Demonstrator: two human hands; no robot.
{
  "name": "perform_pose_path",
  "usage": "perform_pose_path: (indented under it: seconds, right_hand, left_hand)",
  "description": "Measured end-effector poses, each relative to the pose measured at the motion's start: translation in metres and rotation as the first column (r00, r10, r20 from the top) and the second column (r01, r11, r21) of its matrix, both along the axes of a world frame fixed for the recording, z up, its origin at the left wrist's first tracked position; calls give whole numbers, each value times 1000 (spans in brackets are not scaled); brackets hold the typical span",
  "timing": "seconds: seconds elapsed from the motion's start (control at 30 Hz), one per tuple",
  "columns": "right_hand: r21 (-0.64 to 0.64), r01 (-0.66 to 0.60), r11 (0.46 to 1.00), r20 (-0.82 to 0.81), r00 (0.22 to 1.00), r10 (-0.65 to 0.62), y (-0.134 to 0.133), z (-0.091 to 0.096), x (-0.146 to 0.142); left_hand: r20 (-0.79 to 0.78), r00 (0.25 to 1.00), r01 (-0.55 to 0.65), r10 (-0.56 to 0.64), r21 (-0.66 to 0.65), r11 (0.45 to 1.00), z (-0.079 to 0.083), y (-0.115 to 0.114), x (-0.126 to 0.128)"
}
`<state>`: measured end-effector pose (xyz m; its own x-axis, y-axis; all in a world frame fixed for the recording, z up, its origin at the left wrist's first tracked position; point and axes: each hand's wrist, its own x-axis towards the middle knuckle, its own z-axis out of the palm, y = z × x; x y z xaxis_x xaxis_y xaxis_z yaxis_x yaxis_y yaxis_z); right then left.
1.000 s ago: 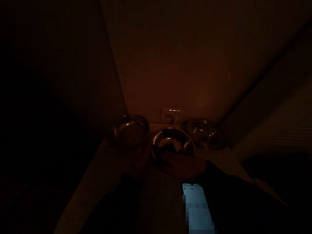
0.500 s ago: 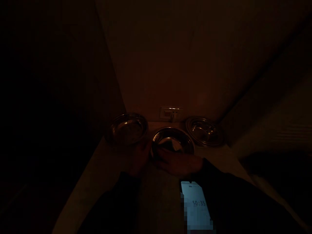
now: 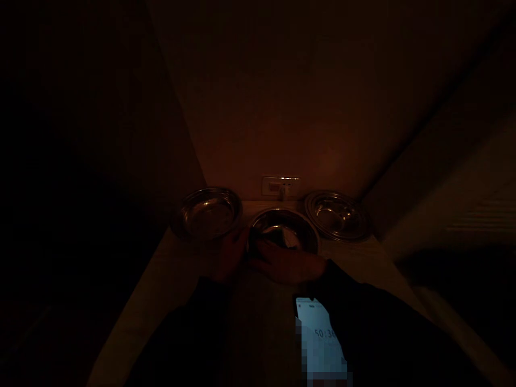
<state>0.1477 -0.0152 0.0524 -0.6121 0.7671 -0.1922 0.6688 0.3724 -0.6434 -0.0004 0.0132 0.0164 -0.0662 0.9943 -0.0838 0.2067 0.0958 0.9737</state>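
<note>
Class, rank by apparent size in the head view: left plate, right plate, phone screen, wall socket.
1. Phone screen, though nearness may inflate it.
2. Left plate and right plate look alike; unranked.
3. Wall socket.

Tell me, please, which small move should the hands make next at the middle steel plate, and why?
Probably draw the middle plate slightly toward the body: the left hand and the right hand are at its near rim, and the left plate and right plate stand close beside it.
</note>
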Motion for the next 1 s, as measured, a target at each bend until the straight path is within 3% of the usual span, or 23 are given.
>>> perform_pose_path:
  seconds: [0.2,0.63,1.0]
  right_hand:
    - [34,-14,999,-3,1000,14,2,-3,-3]
    - [-6,-77,997,90,993,77,-15,17,14]
    - [43,-29,999,9,1000,29,-4,3,0]
  left_hand:
    - [-5,999,40,-39,61,997,-5,1,0]
    - [124,992,13,-23,80,997,-1,-1,2]
    - [82,995,46,-52,67,997,-8,0,-1]
